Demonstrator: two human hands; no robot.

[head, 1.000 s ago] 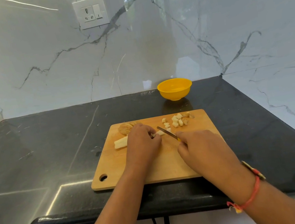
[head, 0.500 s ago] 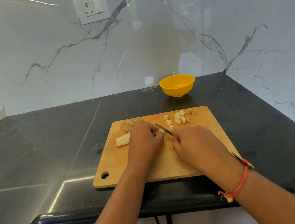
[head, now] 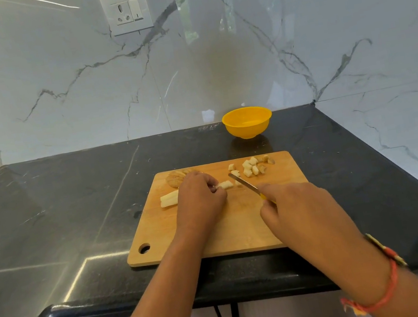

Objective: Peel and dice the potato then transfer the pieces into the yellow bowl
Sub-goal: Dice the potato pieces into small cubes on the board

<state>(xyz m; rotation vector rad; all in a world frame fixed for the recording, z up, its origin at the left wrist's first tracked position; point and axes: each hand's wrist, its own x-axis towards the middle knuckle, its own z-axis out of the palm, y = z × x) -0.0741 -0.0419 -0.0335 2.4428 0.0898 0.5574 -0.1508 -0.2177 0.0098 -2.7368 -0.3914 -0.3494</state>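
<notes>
On the wooden cutting board [head: 215, 234] my left hand [head: 199, 198] holds down a peeled potato strip [head: 225, 185], whose right end sticks out past my fingertips. My right hand [head: 296, 207] grips a small knife [head: 244, 184] with a yellow handle, its blade just right of that end. A pile of diced potato pieces [head: 252, 167] lies at the board's far right. Another peeled potato strip [head: 169, 199] lies left of my left hand. The yellow bowl [head: 247, 122] stands behind the board near the wall, with nothing visible inside.
Potato peels or a skin-on piece [head: 175, 179] sit at the board's far left corner. The board rests on a black stone counter [head: 58, 205] with marble walls behind and to the right. The counter's front edge [head: 170, 295] runs below the board.
The knife blade has shifted slightly right, away from my left fingertips, and more of the strip's cut end shows. My left hand stays on the strip.
</notes>
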